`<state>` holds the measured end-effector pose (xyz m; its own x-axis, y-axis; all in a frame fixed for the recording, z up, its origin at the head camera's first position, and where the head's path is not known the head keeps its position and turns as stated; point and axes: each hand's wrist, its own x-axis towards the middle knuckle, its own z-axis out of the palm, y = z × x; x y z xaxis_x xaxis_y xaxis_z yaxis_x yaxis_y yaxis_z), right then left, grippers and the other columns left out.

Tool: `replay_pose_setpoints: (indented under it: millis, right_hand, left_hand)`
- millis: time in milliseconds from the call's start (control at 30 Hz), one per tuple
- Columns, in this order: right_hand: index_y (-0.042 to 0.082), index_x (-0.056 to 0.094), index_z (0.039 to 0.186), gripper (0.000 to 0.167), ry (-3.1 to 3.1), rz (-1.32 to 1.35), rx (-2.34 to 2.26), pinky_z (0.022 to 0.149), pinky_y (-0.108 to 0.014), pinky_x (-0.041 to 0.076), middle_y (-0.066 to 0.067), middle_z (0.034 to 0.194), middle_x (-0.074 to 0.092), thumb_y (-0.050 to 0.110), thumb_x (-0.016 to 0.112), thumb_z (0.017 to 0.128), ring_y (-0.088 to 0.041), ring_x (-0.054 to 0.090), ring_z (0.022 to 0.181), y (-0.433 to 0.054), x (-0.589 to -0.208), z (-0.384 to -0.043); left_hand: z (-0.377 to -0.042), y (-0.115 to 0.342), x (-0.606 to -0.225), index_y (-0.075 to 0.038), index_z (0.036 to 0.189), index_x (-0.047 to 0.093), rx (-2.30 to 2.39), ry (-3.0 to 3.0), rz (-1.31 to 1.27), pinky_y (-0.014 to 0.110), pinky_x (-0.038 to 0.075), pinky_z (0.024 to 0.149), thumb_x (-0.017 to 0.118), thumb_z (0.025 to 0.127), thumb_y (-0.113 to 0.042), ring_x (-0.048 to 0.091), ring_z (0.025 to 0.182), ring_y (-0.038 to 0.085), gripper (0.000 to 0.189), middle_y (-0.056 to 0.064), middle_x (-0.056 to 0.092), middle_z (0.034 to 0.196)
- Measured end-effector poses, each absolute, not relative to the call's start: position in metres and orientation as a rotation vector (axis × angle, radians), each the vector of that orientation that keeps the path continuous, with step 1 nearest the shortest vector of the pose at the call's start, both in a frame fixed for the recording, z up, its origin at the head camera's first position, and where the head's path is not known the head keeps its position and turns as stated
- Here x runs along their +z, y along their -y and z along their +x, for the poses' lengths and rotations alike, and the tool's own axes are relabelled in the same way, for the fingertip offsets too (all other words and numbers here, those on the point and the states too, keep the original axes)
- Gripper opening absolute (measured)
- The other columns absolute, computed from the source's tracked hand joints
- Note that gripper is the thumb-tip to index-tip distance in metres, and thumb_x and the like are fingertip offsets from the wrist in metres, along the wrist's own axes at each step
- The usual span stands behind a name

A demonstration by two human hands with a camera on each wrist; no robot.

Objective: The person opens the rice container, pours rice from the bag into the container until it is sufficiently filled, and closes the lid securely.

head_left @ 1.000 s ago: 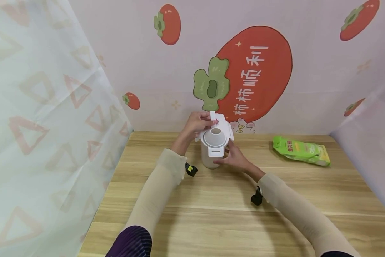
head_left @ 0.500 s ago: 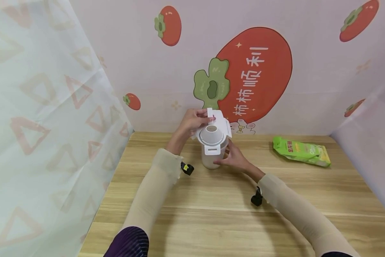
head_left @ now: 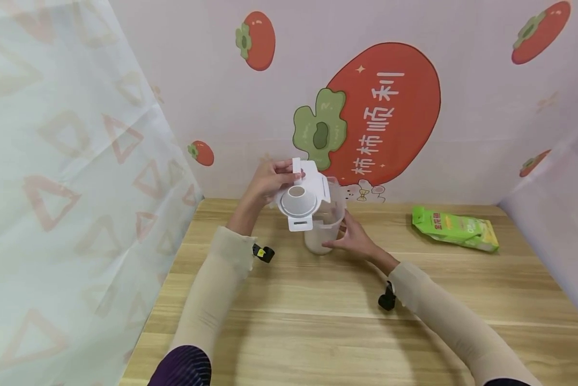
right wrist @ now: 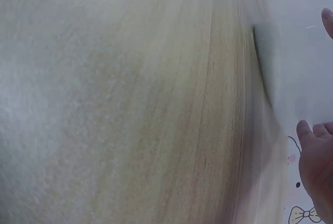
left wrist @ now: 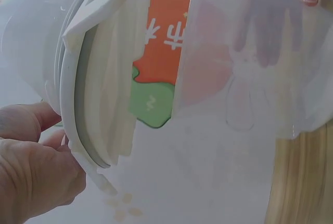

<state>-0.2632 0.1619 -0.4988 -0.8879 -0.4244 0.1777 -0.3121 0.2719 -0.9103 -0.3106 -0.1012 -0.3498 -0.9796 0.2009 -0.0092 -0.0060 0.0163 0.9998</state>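
In the head view, my left hand (head_left: 267, 182) pinches the raised tab of a white lid (head_left: 299, 203) with side latches and a cone-shaped spout. The lid hangs left of a translucent plastic canister (head_left: 318, 238), tilted in the left wrist view with a gap between lid (left wrist: 99, 94) and canister (left wrist: 223, 63). My right hand (head_left: 354, 238) grips the canister low on its right side as it stands upright on the table. Behind the clear wall, several right-hand fingers show faintly in the left wrist view. Only part of the right hand (right wrist: 317, 161) appears in the right wrist view.
A green and yellow food pouch (head_left: 455, 230) lies on the wooden table (head_left: 318, 332) to the right. Behind the table stands a pale wall (head_left: 250, 118) printed with persimmons. A patterned sheet (head_left: 76, 214) borders the left side. Each wrist carries a small black camera.
My left hand has lifted the lid off the canister and moved it left, uncovering the canister's mouth. My right hand has stayed in place on the canister.
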Motion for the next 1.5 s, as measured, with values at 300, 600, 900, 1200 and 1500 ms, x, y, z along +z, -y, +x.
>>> replay_pose_setpoints:
  millis: [300,600,900,1200,1500]
  right_hand:
    - [0.017,0.019,0.169,0.119,-2.441,-0.693,-1.685,0.121,-0.066,0.034,-0.017,0.168,0.037,0.014,0.096,0.079,-0.041,0.035,0.155,-0.169,-0.518,-0.275]
    - [0.017,0.021,0.168,0.118,-2.456,-0.672,-1.67,0.12,-0.065,0.037,-0.014,0.168,0.038,0.024,0.097,0.079,-0.036,0.035,0.156,-0.17,-0.515,-0.275]
    - [0.029,0.023,0.167,0.115,-2.461,-0.653,-1.68,0.12,-0.065,0.036,-0.005,0.167,0.04,0.024,0.097,0.079,-0.036,0.036,0.156,-0.171,-0.516,-0.273]
    - [0.033,0.025,0.166,0.115,-2.45,-0.647,-1.699,0.121,-0.064,0.036,0.001,0.166,0.042,0.027,0.098,0.078,-0.032,0.037,0.155,-0.169,-0.517,-0.272]
    - [0.033,0.026,0.166,0.113,-2.439,-0.661,-1.71,0.121,-0.064,0.036,0.001,0.164,0.043,0.024,0.098,0.078,-0.031,0.038,0.154,-0.169,-0.518,-0.272]
  left_hand:
    - [-0.308,0.135,-0.351,0.005,0.143,0.062,2.083,-2.196,0.171,0.024,0.062,0.087,0.078,0.092,0.004,0.077,0.098,0.017,0.054,0.024,0.074,0.121]
    - [-0.305,0.174,-0.357,0.003,0.147,0.06,2.05,-2.278,0.101,0.02,0.06,0.087,0.079,0.094,-0.001,0.076,0.099,0.013,0.057,0.025,0.072,0.129]
    - [-0.309,0.207,-0.38,0.007,0.148,0.056,2.082,-2.227,0.015,0.017,0.06,0.085,0.075,0.095,0.003,0.076,0.089,0.006,0.056,0.01,0.075,0.111]
    - [-0.317,0.227,-0.4,0.011,0.15,0.051,2.108,-2.175,-0.008,0.017,0.06,0.083,0.071,0.096,0.008,0.076,0.085,0.005,0.057,-0.002,0.074,0.097]
    - [-0.321,0.247,-0.42,0.005,0.155,0.047,1.976,-2.224,-0.099,0.014,0.058,0.084,0.071,0.098,0.004,0.074,0.087,0.002,0.062,0.022,0.069,0.131]
